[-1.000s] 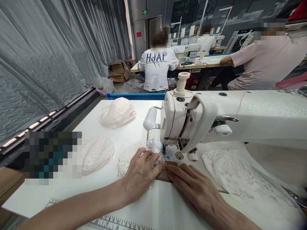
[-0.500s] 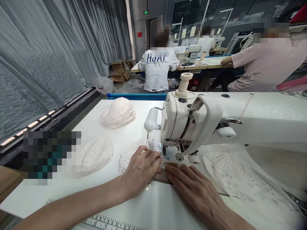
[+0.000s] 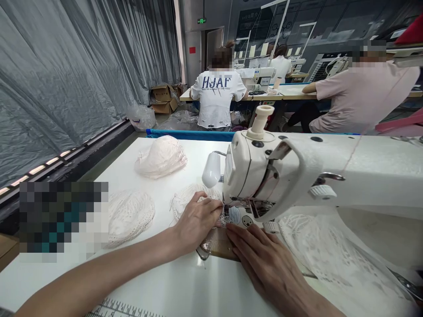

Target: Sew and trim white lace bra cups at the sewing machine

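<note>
My left hand (image 3: 200, 220), its fingers curled and pressed together, grips the edge of a white lace piece (image 3: 181, 198) just left of the needle area of a white sewing machine (image 3: 264, 174). The lace edge under its fingertips is mostly hidden. My right hand (image 3: 267, 257) lies flat with its fingers stretched out, fingertips at the near edge of the lace, just in front of the presser foot. Between the hands, a brown plate (image 3: 220, 248) shows on the machine bed, partly covered by my right fingers.
A pale lace cup (image 3: 161, 156) and another lace piece (image 3: 132, 215) lie on the white table at left. More white lace (image 3: 317, 242) is heaped under the machine arm. A ruler (image 3: 122, 308) marks the front edge. Several people sit at machines beyond.
My view has shifted slightly, so the machine sits a little further right and lower. Both hands stay at the lace; more of the brown plate shows between them.
</note>
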Demonstrator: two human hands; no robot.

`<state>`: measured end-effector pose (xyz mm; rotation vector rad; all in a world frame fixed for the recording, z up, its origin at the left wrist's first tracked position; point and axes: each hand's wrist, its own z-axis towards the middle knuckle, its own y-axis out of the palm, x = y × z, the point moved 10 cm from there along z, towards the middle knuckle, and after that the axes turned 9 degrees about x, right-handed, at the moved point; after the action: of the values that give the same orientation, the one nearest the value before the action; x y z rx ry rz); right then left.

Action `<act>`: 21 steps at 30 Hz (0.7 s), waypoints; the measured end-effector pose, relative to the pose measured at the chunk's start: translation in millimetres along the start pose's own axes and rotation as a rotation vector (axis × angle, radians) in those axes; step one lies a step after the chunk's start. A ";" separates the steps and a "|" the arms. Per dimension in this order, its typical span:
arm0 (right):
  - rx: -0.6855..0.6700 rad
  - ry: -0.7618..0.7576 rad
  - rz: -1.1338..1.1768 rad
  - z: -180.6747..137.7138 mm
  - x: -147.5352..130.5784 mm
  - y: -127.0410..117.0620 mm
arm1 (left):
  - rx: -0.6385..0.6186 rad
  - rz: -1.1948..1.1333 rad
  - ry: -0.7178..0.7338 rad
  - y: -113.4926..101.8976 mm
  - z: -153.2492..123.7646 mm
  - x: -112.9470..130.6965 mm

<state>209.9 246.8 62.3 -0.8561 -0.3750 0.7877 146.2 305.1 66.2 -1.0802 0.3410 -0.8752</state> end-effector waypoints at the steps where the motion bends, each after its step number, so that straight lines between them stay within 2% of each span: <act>1: 0.000 0.004 -0.008 -0.3 0.7 0.4 | 0.002 0.006 0.006 0.0 -0.1 0.1; 5: 0.012 -0.025 -0.028 -0.1 -2.2 -1.6 | 0.053 0.039 0.038 -5.7 -2.9 7.3; 8: 0.042 -0.039 -0.007 1.2 -5.3 -7.1 | 0.119 0.089 0.095 -12.3 -7.8 22.6; 11: 0.074 -0.045 0.028 2.3 -7.8 -12.8 | 0.129 0.094 0.135 -12.0 -12.6 35.5; 21: 0.097 -0.042 0.067 6.0 -9.5 -18.0 | 0.136 0.105 0.127 -11.8 -15.3 37.7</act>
<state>208.4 235.6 80.4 -0.7651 -0.3432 0.8801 154.9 264.7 75.5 -0.8759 0.4340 -0.8627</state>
